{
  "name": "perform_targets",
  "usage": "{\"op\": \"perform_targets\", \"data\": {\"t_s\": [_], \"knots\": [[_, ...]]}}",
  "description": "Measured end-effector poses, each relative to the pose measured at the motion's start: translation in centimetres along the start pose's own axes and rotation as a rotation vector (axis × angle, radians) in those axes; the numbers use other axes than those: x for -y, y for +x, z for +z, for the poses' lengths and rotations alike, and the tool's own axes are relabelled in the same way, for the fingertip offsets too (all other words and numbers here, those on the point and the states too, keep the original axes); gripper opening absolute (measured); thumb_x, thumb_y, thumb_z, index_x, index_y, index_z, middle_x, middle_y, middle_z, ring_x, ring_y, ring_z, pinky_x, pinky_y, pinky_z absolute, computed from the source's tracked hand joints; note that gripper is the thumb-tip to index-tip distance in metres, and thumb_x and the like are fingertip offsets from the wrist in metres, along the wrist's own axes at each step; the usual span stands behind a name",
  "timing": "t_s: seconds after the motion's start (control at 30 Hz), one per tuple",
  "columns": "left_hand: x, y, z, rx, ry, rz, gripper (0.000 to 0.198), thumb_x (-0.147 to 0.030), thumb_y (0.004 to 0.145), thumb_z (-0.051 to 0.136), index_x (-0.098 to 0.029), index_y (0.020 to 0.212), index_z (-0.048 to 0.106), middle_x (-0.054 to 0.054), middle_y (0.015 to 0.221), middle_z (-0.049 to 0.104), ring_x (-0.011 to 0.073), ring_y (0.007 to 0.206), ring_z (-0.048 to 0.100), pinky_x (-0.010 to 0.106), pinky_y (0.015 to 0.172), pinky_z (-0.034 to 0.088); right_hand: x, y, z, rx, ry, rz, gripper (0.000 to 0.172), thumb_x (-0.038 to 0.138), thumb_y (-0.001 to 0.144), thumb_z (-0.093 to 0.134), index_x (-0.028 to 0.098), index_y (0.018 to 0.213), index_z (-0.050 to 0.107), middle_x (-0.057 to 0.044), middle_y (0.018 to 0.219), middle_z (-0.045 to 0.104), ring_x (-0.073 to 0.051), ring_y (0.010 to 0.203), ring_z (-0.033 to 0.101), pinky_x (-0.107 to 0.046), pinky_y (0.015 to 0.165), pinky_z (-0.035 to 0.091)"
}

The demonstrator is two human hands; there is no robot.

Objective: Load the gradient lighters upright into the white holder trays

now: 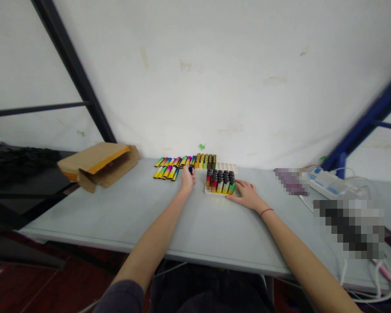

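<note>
My left hand (pixel 187 178) is closed around a lighter, whose dark blue top (pixel 191 170) shows above the fingers; the rest is hidden in the fist. To its right stands a low white tray (pixel 215 192) of upright lighters (pixel 220 184) with black tops and red, yellow and green bodies. My right hand (pixel 247 194) lies at the tray's right side with fingers spread, its thumb by the front corner. Several shiny multicoloured lighters (pixel 167 172) lie in rows left of my left hand. Behind stands a block of gold-topped upright lighters (pixel 206 161).
A pale slotted tray (pixel 227 167) sits behind the lighter tray. An open cardboard box (pixel 101 163) lies at the table's left. On the right are a power strip (pixel 326 182), white cables (pixel 306 204) and blurred-out items. A wall closes off the grey table's (pixel 195 230) back edge.
</note>
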State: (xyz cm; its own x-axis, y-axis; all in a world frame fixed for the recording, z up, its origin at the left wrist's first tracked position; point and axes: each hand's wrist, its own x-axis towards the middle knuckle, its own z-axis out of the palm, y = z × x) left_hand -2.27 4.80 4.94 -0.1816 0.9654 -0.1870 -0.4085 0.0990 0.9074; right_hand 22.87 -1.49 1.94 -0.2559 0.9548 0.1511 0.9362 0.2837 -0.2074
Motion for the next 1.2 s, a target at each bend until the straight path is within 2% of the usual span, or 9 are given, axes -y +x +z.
{"op": "perform_targets", "data": {"t_s": [0.13,0.4,0.67,0.83,0.93,1.03,1.1,1.2], "knots": [[0.2,-0.2,0.4,-0.009,-0.042,0.011,0.037,-0.039,0.093,0.029,-0.022,0.060,0.035,-0.009,0.039,0.022,0.0066,0.031,0.016,0.020,0.035,0.012,0.1,0.0,-0.1,0.002,-0.004,-0.001,0.072,0.066,0.087,0.056,0.018,0.141,0.053,-0.015,0.148,0.050,-0.034,0.133,0.046,-0.049,0.109,0.034],[0.2,-0.8,0.4,0.017,-0.068,-0.029,0.042,-0.047,0.093,0.030,-0.022,0.060,0.036,-0.009,0.039,0.022,0.0066,0.031,0.016,0.019,0.034,0.013,0.0,0.0,-0.1,0.004,-0.002,-0.011,0.071,0.066,0.087,0.055,0.020,0.141,0.053,-0.016,0.147,0.050,-0.035,0.132,0.046,-0.049,0.108,0.035],[0.0,-0.7,0.5,0.044,-0.072,-0.026,0.037,-0.042,0.091,0.030,-0.023,0.060,0.033,-0.009,0.039,0.021,0.0068,0.031,0.013,0.020,0.035,0.010,0.0,0.0,-0.1,0.003,0.003,-0.007,0.071,0.066,0.087,0.055,0.018,0.141,0.053,-0.016,0.148,0.050,-0.034,0.132,0.046,-0.050,0.108,0.035],[-0.1,-0.6,0.3,0.153,-0.027,0.009,0.041,-0.054,0.090,0.034,-0.023,0.064,0.037,-0.010,0.042,0.022,0.0064,0.033,0.016,0.019,0.037,0.014,0.1,0.0,-0.1,0.006,0.001,-0.014,0.072,0.065,0.088,0.055,0.017,0.141,0.052,-0.016,0.148,0.050,-0.033,0.133,0.046,-0.048,0.109,0.034],[-0.9,-0.7,-0.1,0.270,0.154,0.122,0.028,-0.047,0.089,0.046,-0.021,0.077,0.047,-0.009,0.048,0.035,0.0068,0.037,0.026,0.019,0.039,0.019,0.0,0.0,-0.1,0.004,0.003,-0.020,0.072,0.066,0.088,0.054,0.018,0.142,0.051,-0.015,0.148,0.050,-0.033,0.133,0.046,-0.049,0.109,0.034],[-1.9,-1.1,-0.5,0.337,0.341,0.360,0.014,-0.033,0.086,0.058,-0.022,0.094,0.054,-0.005,0.065,0.052,0.0085,0.049,0.043,0.019,0.049,0.035,-0.1,0.0,-0.1,0.006,0.009,-0.018,0.073,0.067,0.088,0.052,0.018,0.141,0.052,-0.015,0.148,0.050,-0.034,0.133,0.046,-0.049,0.109,0.034],[-2.6,-1.5,-0.6,0.340,0.453,0.495,0.014,-0.029,0.083,0.063,-0.020,0.094,0.059,0.000,0.079,0.058,0.0121,0.067,0.055,0.022,0.062,0.045,0.0,0.0,-0.1,0.008,0.012,-0.017,0.073,0.068,0.088,0.052,0.018,0.141,0.052,-0.015,0.147,0.050,-0.034,0.133,0.046,-0.050,0.109,0.034],[-3.4,-1.8,-0.8,0.387,0.584,0.608,0.013,-0.025,0.077,0.070,-0.018,0.088,0.068,0.006,0.095,0.062,0.0169,0.087,0.059,0.024,0.074,0.049,0.1,0.0,-0.2,0.007,0.010,-0.012,0.072,0.068,0.087,0.053,0.020,0.141,0.052,-0.015,0.148,0.050,-0.035,0.132,0.046,-0.051,0.109,0.034]]}}
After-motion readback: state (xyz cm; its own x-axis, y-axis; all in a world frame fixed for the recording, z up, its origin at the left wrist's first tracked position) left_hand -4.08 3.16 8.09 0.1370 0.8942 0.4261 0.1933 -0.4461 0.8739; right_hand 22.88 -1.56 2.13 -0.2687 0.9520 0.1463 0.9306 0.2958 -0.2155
